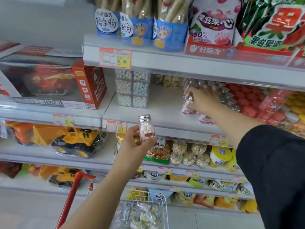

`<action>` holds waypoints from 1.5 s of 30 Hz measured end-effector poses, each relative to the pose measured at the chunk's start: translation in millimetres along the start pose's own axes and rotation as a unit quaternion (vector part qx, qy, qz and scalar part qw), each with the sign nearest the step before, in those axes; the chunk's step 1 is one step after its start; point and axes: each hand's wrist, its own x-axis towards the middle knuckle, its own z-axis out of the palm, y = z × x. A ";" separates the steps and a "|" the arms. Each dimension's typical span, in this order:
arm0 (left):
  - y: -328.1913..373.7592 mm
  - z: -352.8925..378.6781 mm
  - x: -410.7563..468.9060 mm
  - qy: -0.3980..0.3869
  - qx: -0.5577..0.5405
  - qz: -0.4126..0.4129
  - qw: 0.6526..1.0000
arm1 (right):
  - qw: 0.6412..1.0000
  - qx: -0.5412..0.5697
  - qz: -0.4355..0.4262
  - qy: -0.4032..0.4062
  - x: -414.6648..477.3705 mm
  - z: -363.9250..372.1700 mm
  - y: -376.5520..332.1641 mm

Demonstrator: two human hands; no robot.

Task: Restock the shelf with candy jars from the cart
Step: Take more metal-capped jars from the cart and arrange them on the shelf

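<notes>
1. The left hand is raised in front of the shelf edge. Its fingers and thumb curl round a clear candy jar, which is held upright, with a silver screw cap on top and pink and white sweets inside.
2. The right hand comes out of a black sleeve and reaches onto the middle shelf. Its thumb and fingers close around a second jar of the same kind. Blur hides whether that jar's base touches the shelf.
3. Just behind and to the right of the right hand stands a block of matching jars, with their silver caps packed close in rows.
4. At the left end of the same shelf stands a stack of clear boxes filled with pastel balls, well apart from the right hand.
5. A price tag reading 3.80 sits on the shelf's front rail, just left of the candy jar.
6. The cart shows at the bottom of the view below the left forearm: a white wire basket with a red handle. Inside it lies a heap of small jars — too blurred to count.
7. On the neighbouring shelves to the left, a boxed red toy stands level with the clear boxes, and a yellow toy truck sits 1 shelf lower.
</notes>
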 end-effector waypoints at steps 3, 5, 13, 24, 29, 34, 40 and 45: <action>0.6 2.7 1.3 0.001 -0.005 -0.001 1.000 | 1.000 -0.015 0.016 0.022 2.1 -6.1 5.8; 2.3 5.1 1.5 0.003 -0.005 -0.003 1.000 | 0.999 -0.033 0.020 0.038 4.6 -5.4 9.1; 1.8 13.1 4.3 -0.009 0.005 -0.011 1.000 | 0.994 -0.075 0.036 0.070 19.3 10.4 15.3; 1.7 19.0 10.5 -0.008 -0.009 -0.010 1.000 | 0.993 -0.056 0.031 0.096 10.2 11.1 14.7; 1.4 26.0 17.5 -0.025 0.041 0.010 0.999 | 0.958 0.282 -0.058 0.011 -51.7 -18.3 -26.9; -1.1 40.6 23.3 -0.044 0.116 0.061 0.990 | 0.868 0.451 -0.126 -0.165 -101.3 -38.7 -52.1; -3.3 47.3 26.4 -0.044 0.157 0.112 0.980 | 0.908 0.409 -0.073 -0.063 -63.7 -42.2 -15.3; -3.4 41.1 43.4 -0.050 0.419 0.144 0.895 | 0.966 0.257 -0.013 -0.004 -30.2 -29.5 11.1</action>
